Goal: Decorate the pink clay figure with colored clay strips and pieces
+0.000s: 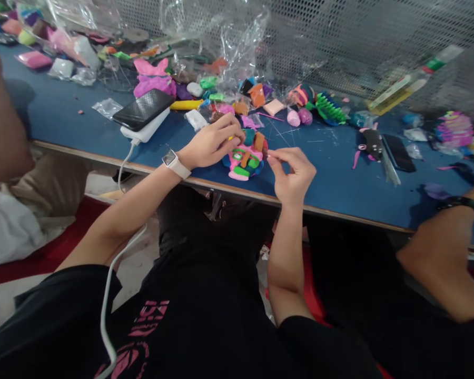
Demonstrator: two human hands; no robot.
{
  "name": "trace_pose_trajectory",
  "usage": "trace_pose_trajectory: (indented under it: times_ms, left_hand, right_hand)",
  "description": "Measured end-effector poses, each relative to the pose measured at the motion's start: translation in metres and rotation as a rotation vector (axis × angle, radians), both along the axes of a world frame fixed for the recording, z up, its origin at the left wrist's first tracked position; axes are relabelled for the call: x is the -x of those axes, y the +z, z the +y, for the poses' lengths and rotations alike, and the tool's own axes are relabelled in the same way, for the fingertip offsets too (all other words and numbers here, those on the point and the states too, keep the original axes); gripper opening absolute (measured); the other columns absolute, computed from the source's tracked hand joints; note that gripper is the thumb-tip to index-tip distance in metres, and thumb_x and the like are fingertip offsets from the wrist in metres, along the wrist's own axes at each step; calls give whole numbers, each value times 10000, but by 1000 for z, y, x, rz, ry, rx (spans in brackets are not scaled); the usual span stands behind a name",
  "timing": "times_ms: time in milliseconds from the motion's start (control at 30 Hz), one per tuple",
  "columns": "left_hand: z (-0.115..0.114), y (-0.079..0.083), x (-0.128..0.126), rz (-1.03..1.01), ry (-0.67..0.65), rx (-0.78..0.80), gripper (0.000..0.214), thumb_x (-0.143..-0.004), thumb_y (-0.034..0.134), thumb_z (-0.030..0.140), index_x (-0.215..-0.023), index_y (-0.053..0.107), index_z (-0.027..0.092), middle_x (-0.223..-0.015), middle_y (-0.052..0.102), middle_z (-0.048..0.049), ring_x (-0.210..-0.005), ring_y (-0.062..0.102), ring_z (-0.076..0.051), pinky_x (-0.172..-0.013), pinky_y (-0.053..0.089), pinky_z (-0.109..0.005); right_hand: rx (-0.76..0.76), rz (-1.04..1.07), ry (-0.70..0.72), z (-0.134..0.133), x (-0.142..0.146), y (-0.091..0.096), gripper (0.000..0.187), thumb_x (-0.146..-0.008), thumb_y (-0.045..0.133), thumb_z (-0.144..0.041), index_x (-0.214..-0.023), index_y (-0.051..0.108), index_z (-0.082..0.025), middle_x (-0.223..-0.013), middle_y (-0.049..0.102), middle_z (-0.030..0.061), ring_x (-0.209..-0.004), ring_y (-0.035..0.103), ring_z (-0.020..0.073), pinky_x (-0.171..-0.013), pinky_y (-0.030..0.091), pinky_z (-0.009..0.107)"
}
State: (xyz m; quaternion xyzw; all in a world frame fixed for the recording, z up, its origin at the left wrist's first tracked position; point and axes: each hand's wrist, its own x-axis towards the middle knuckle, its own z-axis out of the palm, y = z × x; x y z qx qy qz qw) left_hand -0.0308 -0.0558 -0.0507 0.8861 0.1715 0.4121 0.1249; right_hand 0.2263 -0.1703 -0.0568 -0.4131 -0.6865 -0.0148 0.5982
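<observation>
A many-coloured clay figure (245,160), pink with green, orange and blue pieces, lies on the blue table (63,118) near its front edge. My left hand (213,141), with a white watch on the wrist, rests curled over the figure's top left and its fingers touch the clay. Just right of the figure, my right hand (294,171) has its fingers pinched together on something too small to make out.
A black phone (142,109) lies on a white power bank with a cable hanging off the edge. Clay lumps, plastic bags and other clay models crowd the back. Another phone (398,151) lies at right. Another person's forearm (446,247) rests at right, another person's arm at left.
</observation>
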Motion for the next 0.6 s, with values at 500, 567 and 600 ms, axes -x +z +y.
trace_pose_trajectory:
  times_ms: [500, 567, 600]
  left_hand:
    - [-2, -1, -1, 12, -22, 1, 454, -1191, 444, 568, -1212, 768, 250, -1300, 717, -170, -1278, 750, -369, -1135, 641, -637]
    - [-2, -1, -1, 11, -20, 2, 462, -1192, 444, 583, -1207, 762, 247, -1305, 716, -171, -1271, 757, -364, -1126, 645, -630]
    - [-2, -1, -1, 11, -20, 2, 469, -1193, 442, 591, -1204, 759, 245, -1307, 716, -173, -1265, 762, -361, -1118, 647, -624]
  right_hand:
    - [117, -101, 54, -2, -2, -1, 121, -1087, 837, -420, -1026, 896, -334, -1042, 909, 12, -1011, 833, 276, -995, 669, 513]
    - [147, -123, 84, -2, -3, -2, 90, -1077, 849, -380, -1014, 897, -337, -1053, 913, 4, -1025, 834, 277, -1015, 664, 522]
    - [160, -129, 87, -3, -3, -2, 87, -1073, 852, -369, -1006, 897, -337, -1048, 913, 1, -1027, 834, 278, -1016, 663, 525]
